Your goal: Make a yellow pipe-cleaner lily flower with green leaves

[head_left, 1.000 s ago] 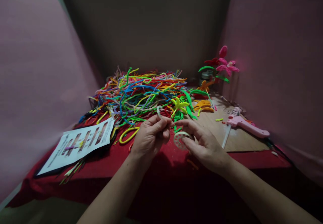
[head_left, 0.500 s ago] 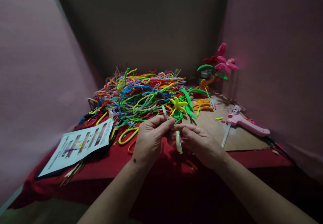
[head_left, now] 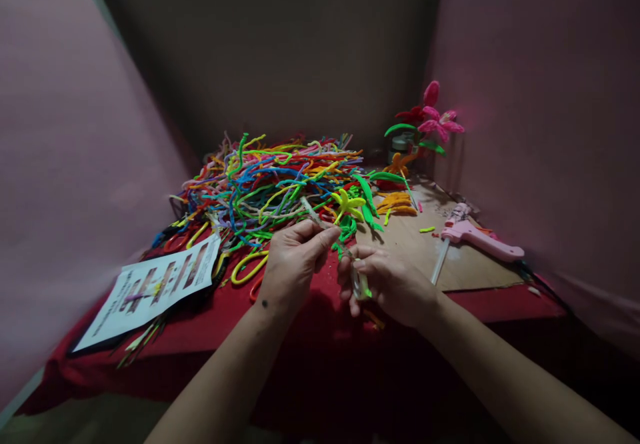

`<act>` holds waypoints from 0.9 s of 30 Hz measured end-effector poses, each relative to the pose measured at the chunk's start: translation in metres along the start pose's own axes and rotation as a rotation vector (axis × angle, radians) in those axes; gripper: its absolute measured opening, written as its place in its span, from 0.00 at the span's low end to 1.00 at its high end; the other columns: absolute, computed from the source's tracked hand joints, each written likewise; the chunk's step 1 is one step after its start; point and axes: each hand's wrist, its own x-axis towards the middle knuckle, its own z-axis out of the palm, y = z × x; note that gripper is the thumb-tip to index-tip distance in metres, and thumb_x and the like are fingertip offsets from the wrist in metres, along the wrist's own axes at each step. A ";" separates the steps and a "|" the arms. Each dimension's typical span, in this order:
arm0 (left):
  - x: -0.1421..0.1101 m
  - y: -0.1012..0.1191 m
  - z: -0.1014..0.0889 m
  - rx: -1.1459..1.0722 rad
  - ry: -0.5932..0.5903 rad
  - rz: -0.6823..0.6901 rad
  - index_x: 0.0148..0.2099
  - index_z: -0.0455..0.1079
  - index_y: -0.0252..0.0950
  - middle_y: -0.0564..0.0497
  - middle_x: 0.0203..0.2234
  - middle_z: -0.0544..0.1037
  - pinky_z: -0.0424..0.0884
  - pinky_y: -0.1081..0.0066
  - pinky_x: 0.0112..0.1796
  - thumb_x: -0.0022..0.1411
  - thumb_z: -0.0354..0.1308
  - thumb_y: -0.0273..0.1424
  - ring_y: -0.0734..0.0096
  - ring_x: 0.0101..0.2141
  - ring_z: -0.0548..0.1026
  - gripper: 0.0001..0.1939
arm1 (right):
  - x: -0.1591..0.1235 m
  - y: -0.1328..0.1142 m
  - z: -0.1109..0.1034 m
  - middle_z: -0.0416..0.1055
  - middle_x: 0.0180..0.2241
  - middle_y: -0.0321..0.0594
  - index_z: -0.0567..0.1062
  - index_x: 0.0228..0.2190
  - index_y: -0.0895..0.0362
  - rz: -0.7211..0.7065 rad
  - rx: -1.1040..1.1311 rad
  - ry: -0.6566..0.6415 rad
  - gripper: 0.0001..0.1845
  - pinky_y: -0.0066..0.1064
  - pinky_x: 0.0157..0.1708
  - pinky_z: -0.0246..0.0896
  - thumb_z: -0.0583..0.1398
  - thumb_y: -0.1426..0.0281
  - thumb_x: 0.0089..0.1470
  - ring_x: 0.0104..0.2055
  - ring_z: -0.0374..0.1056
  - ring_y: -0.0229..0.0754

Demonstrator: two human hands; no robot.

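My left hand (head_left: 300, 254) is closed, thumb against fingers, on a thin pale stem (head_left: 311, 211) whose end sticks up beyond the fingertips. My right hand (head_left: 387, 277) is closed around a small roll of pale green tape (head_left: 359, 285). Between the hands a narrow strip runs from the pinch toward the roll. Just past my fingers is a yellow flower (head_left: 349, 205) of fuzzy pipe cleaner; whether it touches the stem I cannot tell. Green fuzzy leaves (head_left: 369, 204) lie beside the flower.
A heap of coloured pipe cleaners (head_left: 280, 177) covers the back. A pink glue gun (head_left: 475, 236) rests on a board (head_left: 400, 251) at right, near orange petals (head_left: 397, 204) and pink flowers (head_left: 440, 124). At left are a printed sheet (head_left: 150, 291) and yellow-handled scissors (head_left: 249, 267).
My hands have moved slightly apart, the right one lower with the tape roll turned. The stem tilts further left. The whole view has shifted a little.
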 end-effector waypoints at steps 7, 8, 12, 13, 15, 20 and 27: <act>0.010 -0.008 -0.018 0.422 0.008 -0.057 0.21 0.67 0.33 0.56 0.12 0.65 0.55 0.77 0.17 0.52 0.58 0.41 0.80 0.14 0.61 0.17 | 0.000 -0.005 0.002 0.70 0.25 0.41 0.70 0.27 0.60 0.075 0.132 0.111 0.09 0.30 0.21 0.64 0.53 0.69 0.50 0.24 0.69 0.40; 0.005 -0.007 -0.020 0.521 0.048 0.006 0.21 0.67 0.33 0.56 0.12 0.65 0.56 0.77 0.18 0.52 0.58 0.41 0.79 0.15 0.62 0.16 | 0.000 -0.006 0.002 0.70 0.25 0.41 0.70 0.27 0.60 0.096 0.168 0.145 0.09 0.32 0.23 0.65 0.53 0.68 0.50 0.25 0.69 0.40; -0.023 -0.005 -0.014 0.566 -0.051 0.369 0.35 0.71 0.36 0.51 0.26 0.72 0.65 0.76 0.27 0.54 0.58 0.32 0.74 0.26 0.69 0.06 | 0.003 -0.007 0.001 0.71 0.24 0.41 0.71 0.27 0.60 0.104 0.264 0.243 0.09 0.33 0.26 0.65 0.53 0.69 0.50 0.24 0.69 0.39; -0.030 -0.006 -0.009 0.617 -0.131 0.471 0.39 0.71 0.37 0.49 0.30 0.73 0.65 0.75 0.30 0.55 0.57 0.29 0.73 0.29 0.70 0.07 | 0.005 -0.006 0.002 0.71 0.24 0.40 0.72 0.26 0.60 0.081 0.274 0.257 0.08 0.31 0.25 0.64 0.54 0.70 0.50 0.24 0.68 0.38; -0.038 -0.010 0.000 0.745 -0.218 0.644 0.41 0.72 0.38 0.47 0.33 0.72 0.66 0.73 0.34 0.56 0.56 0.27 0.70 0.33 0.70 0.10 | 0.006 -0.003 0.003 0.70 0.23 0.37 0.72 0.24 0.61 0.021 0.266 0.280 0.06 0.25 0.24 0.62 0.57 0.72 0.48 0.23 0.66 0.34; -0.046 -0.004 0.005 0.681 -0.159 0.690 0.32 0.71 0.36 0.49 0.27 0.70 0.65 0.73 0.33 0.57 0.54 0.24 0.71 0.30 0.68 0.06 | 0.007 0.000 0.006 0.69 0.22 0.34 0.73 0.24 0.60 -0.074 0.155 0.257 0.04 0.22 0.20 0.58 0.59 0.72 0.46 0.22 0.64 0.32; -0.063 0.024 -0.046 0.592 -0.668 0.210 0.25 0.68 0.37 0.52 0.23 0.69 0.64 0.75 0.28 0.58 0.53 0.27 0.74 0.25 0.69 0.10 | 0.005 -0.011 0.002 0.71 0.25 0.41 0.72 0.25 0.60 0.054 0.107 0.290 0.10 0.29 0.21 0.62 0.55 0.68 0.50 0.24 0.67 0.39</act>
